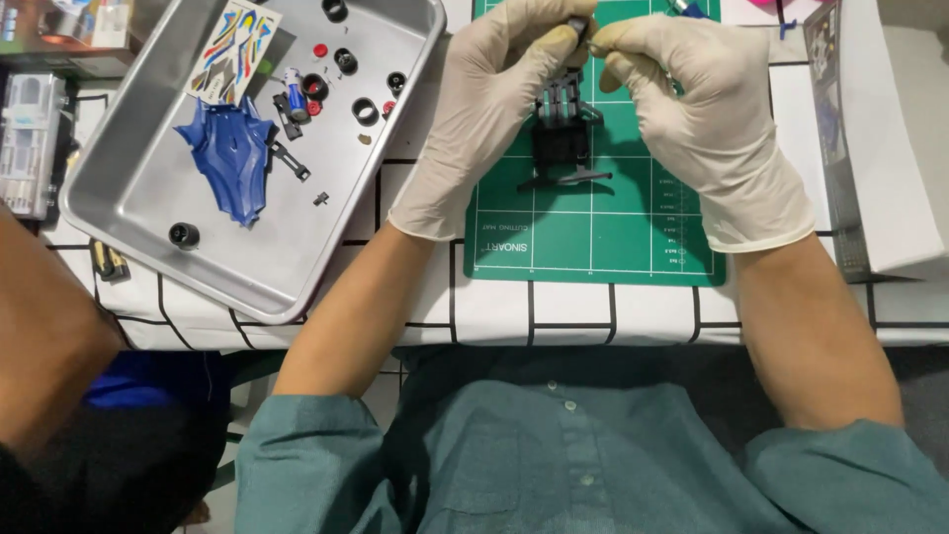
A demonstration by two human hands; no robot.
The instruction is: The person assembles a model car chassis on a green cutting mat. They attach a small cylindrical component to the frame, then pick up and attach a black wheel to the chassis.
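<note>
Both gloved hands meet over the far edge of the green cutting mat (593, 237), and the grip of each is closed on the same thing: the left hand (484, 119) and the right hand (707, 129) pinch the top of a small black chassis frame (563, 133) between thumb and forefinger, fingertips nearly touching. What exactly sits between the fingertips is too small to tell; it looks like a small dark piece at the frame's upper end. Below the grip the frame hangs toward the mat, its lower end, with a thin curved bar, close to or resting on the green surface. Well to the left of the grip, a metal tray (148, 208) on the checked counter (554, 311) holds a blue body shell (232, 148), a decal sheet (232, 44), several small black wheels (366, 111) and loose dark bits. Judging from the pose, this is fine fitting work, and it would go best with the frame's lower end steadied on the mat, the pinch kept light, and the piece lined up square before any pressure, since thin plastic could bend or snap. Working low over the mat would keep a dropped bit from rolling away.
</note>
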